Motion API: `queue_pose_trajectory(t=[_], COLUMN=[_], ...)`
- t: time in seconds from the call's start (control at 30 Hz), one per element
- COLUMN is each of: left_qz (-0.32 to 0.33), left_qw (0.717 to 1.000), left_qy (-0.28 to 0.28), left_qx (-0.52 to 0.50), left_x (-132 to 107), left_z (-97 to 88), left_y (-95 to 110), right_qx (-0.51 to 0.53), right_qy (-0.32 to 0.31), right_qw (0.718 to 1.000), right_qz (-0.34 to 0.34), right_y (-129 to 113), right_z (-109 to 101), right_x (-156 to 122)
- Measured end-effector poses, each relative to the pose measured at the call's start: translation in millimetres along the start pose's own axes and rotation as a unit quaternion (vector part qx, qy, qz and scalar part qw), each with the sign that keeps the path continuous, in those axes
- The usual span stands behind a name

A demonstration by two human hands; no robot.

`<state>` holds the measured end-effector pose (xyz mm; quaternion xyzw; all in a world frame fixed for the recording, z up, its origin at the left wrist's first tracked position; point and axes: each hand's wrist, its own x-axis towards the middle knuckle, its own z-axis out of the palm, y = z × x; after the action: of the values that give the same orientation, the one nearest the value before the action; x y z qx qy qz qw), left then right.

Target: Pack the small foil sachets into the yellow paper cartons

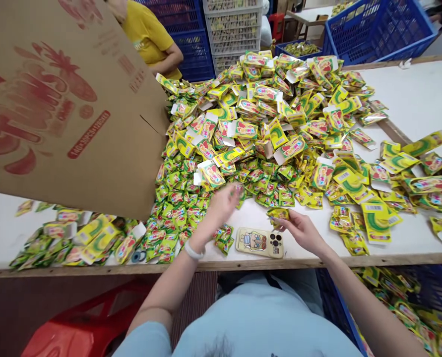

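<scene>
My left hand (222, 204), smeared by motion, is closed at the front edge of the heap of green candy packets (178, 198). A small blurred candy packet (238, 190) shows at its fingertips. My right hand (304, 230) pinches a yellow-green candy packet (278, 216) between thumb and fingers, above the white tabletop (251, 214). Just below the hands lies a phone (260, 243) in a cartoon case, back side up. Beyond them rises a large pile of small yellow candy boxes (243, 130), several with open white flaps.
A big printed carton (79, 163) tilts over the left of the table. Loose packets and boxes spread along the wooden front edge (243, 265). Blue crates (377, 34) stand behind, and a person in a yellow shirt (146, 37) is across the table. A red stool (68, 327) stands below left.
</scene>
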<state>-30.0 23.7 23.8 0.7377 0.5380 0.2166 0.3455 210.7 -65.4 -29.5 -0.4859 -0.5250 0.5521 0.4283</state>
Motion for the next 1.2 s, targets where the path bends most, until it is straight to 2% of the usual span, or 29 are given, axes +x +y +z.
queue_pose_trajectory(t=[0.03, 0.07, 0.1, 0.17, 0.23, 0.3, 0.4, 0.57, 0.67, 0.73, 0.8, 0.83, 0.87, 0.93, 1.0, 1.07, 1.1, 1.2], left_qz=[-0.056, -0.112, -0.158, -0.210, -0.211, -0.190, -0.148, -0.084, -0.049, -0.036, -0.038, -0.045, -0.058, -0.090, -0.104, -0.085, -0.068, -0.017], left_qw=[0.985, 0.949, 0.915, 0.892, 0.899, 0.908, 0.919, 0.943, 0.932, 0.921, 0.902, 0.889, 0.873, 0.838, 0.812, 0.814, 0.824, 0.853], left_qy=[0.120, 0.216, 0.256, 0.237, 0.188, 0.182, 0.223, 0.299, 0.360, 0.372, 0.348, 0.312, 0.260, 0.116, -0.015, -0.085, -0.099, -0.096], left_qx=[0.109, 0.202, 0.267, 0.324, 0.336, 0.327, 0.289, 0.123, -0.005, -0.108, -0.251, -0.332, -0.409, -0.526, -0.575, -0.569, -0.554, -0.513], left_x=[13.9, 28.1, 41.7, 63.9, 76.1, 77.4, 65.7, 38.6, 24.3, 14.3, 2.7, -3.7, -10.4, -23.4, -34.1, -41.2, -43.4, -46.5], left_z=[-18.5, -35.2, -48.8, -63.4, -62.9, -55.5, -49.6, -60.6, -64.0, -61.4, -53.3, -46.8, -38.4, -16.8, 8.9, 33.2, 43.0, 56.9], left_y=[-6.1, -12.5, -18.9, -30.2, -37.5, -41.5, -46.1, -62.4, -68.0, -63.5, -51.3, -42.8, -33.4, -13.6, 4.5, 19.3, 25.4, 39.2], right_qx=[0.001, 0.017, 0.041, 0.096, 0.139, 0.163, 0.175, 0.166, 0.110, 0.075, 0.076, 0.093, 0.115, 0.155, 0.170, 0.155, 0.139, 0.033], right_qy=[0.011, 0.020, 0.028, 0.044, 0.049, 0.044, 0.037, 0.051, 0.058, 0.058, 0.053, 0.051, 0.051, 0.066, 0.092, 0.102, 0.097, 0.066], right_qw=[1.000, 1.000, 0.999, 0.994, 0.989, 0.985, 0.982, 0.983, 0.989, 0.992, 0.992, 0.991, 0.989, 0.985, 0.981, 0.981, 0.983, 0.989], right_qz=[0.003, 0.005, 0.007, 0.015, 0.028, 0.044, 0.062, 0.063, 0.075, 0.088, 0.087, 0.081, 0.072, 0.044, 0.000, -0.046, -0.065, -0.128], right_y=[0.1, 0.5, 1.1, 2.6, 4.0, 4.9, 4.6, 0.5, 0.7, 1.6, 0.3, -2.2, -6.5, -20.5, -40.1, -60.6, -69.5, -87.0], right_z=[-3.7, -6.0, -6.9, -6.1, -5.2, -7.2, -15.1, -27.4, -30.2, -30.3, -29.1, -28.0, -26.5, -21.5, -13.5, -3.0, 2.5, 14.5], right_x=[0.2, 1.0, 2.5, 6.0, 8.3, 7.5, 1.7, -4.2, -3.4, -3.2, -3.5, -3.5, -3.3, -1.4, 2.6, 7.9, 10.4, 13.7])
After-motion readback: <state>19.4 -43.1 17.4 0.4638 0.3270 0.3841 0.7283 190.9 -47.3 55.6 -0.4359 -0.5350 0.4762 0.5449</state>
